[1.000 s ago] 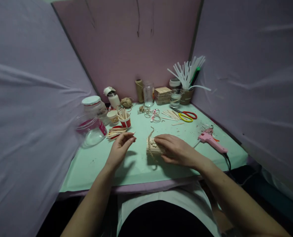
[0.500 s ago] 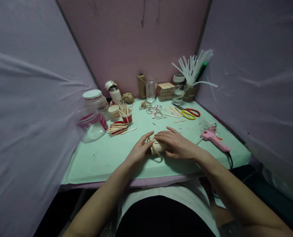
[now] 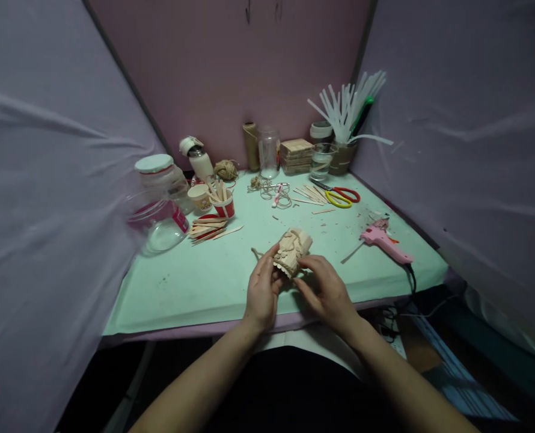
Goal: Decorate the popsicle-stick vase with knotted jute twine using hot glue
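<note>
A small barrel-shaped craft of pale wooden sticks (image 3: pixel 293 245), with small wooden discs on its side, is tilted over the near middle of the table. My left hand (image 3: pixel 262 291) is closed around its left side and underside. My right hand (image 3: pixel 328 291) has its fingertips and thumb against the craft's lower right end, apart from each other with the edge between them. A twine end (image 3: pixel 256 252) sticks out left beyond my left fingers. More twine shows by my right fingers, partly hidden.
A pink glue gun (image 3: pixel 387 243) lies right, its glue stick pointing left. Scissors (image 3: pixel 339 195), loose wooden sticks (image 3: pixel 311 193) and tangled twine (image 3: pixel 276 192) lie behind. Left are a paper cup of sticks (image 3: pixel 225 206) and a clear jar (image 3: pixel 166 237). White glue sticks (image 3: pixel 346 111) stand back right.
The craft has been lifted and turned so its disc-covered side faces up. My left hand has moved under it, and my right hand has shifted from its top to its lower right end.
</note>
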A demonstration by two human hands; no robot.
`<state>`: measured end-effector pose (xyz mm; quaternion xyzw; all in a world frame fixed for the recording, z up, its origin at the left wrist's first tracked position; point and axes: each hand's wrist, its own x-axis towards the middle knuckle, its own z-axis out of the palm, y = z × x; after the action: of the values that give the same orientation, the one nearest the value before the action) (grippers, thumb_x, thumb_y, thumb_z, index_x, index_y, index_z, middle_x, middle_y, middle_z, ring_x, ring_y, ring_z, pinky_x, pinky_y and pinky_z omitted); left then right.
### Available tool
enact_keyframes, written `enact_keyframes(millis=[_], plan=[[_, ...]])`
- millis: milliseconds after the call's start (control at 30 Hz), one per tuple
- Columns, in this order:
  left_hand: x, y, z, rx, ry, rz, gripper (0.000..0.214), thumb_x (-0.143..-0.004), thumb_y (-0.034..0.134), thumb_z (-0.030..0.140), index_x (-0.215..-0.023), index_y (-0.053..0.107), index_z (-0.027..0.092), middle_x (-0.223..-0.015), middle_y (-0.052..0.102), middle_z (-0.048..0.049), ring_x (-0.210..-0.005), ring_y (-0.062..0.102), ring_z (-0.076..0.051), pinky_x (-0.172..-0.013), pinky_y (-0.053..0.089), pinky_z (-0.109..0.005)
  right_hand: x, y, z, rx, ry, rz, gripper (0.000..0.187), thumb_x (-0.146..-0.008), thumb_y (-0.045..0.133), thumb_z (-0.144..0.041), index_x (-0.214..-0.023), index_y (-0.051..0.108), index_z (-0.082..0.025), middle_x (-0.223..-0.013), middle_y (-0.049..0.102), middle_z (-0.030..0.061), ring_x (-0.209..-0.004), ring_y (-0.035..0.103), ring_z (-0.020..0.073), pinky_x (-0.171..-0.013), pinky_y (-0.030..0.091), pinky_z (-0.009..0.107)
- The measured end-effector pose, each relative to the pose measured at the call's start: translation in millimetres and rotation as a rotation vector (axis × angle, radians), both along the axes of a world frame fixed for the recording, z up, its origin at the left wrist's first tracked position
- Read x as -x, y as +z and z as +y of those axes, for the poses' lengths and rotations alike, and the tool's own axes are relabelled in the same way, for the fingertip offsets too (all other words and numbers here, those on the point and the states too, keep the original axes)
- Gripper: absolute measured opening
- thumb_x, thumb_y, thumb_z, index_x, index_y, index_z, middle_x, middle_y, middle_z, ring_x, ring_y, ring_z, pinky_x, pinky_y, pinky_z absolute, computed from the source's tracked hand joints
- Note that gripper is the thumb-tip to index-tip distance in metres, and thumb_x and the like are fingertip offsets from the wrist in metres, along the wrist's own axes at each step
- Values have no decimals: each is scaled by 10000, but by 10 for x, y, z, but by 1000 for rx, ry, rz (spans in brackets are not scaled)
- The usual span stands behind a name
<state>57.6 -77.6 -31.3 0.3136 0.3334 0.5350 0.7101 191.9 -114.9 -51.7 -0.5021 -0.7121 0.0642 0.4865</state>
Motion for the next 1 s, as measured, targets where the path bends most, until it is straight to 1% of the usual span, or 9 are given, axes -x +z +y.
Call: enact_keyframes(millis=[100,200,333,467,600,733,867,1000], plan=[[11,-47,-18,-10,10,9,425,-846,599,397,-1212,611,183,-1229,645,-111,-1130,603,-234,-927,483,-326,4,-103,54,-29,33,-34,422,-884,509,-129,-1275,480,-283,-1108,599,101,-1029,574,243,-872,512,440],[19,-75,-21,-17,22,6,451,-853,586,417,-1237,594,182,-1242,638,-118,-1153,591,-237,-949,471,-330,-15,-153,62,-53,55,-59,434,-887,478,-108,-1277,520,-294,-1049,623,95,-963,591,236,-815,524,416],[14,-61,-25,4,54,-9,452,-850,590,411,-1233,595,171,-1223,647,-130,-1139,603,-244,-938,479,-337,-31,-135,35,-76,60,-105,423,-886,464,-96,-1260,566,-266,-975,631,99,-889,598,223,-753,529,384],[7,-25,-28,30,81,-31,425,-848,595,384,-1210,608,162,-1207,655,-136,-1123,615,-243,-932,485,-338,-32,-104,47,-123,37,-132,394,-886,480,-93,-1230,594,-249,-912,629,85,-836,594,202,-711,524,351],[0,-6,-21,43,99,-70,375,-852,593,343,-1176,623,157,-1191,663,-137,-1101,628,-227,-932,486,-326,-20,-111,78,-171,43,-137,356,-879,503,-84,-1196,613,-203,-892,631,88,-811,589,190,-692,517,333],[-8,11,-11,58,122,-93,340,-851,596,317,-1149,629,155,-1173,672,-137,-1083,638,-223,-928,489,-327,7,-110,86,-177,56,-138,334,-873,518,-75,-1177,617,-172,-876,633,91,-797,585,187,-685,516,323],[-9,37,-2,74,127,-96,317,-833,623,287,-1120,633,151,-1151,680,-134,-1049,653,-217,-907,499,-318,28,-106,86,-183,59,-134,333,-872,521,-74,-1178,616,-163,-885,637,99,-807,585,192,-692,518,328],[0,56,7,102,134,-95,317,-834,616,280,-1120,632,142,-1139,681,-142,-1023,663,-218,-885,511,-319,36,-127,89,-178,64,-123,361,-879,512,-89,-1215,607,-182,-904,642,101,-819,593,196,-700,522,336]])
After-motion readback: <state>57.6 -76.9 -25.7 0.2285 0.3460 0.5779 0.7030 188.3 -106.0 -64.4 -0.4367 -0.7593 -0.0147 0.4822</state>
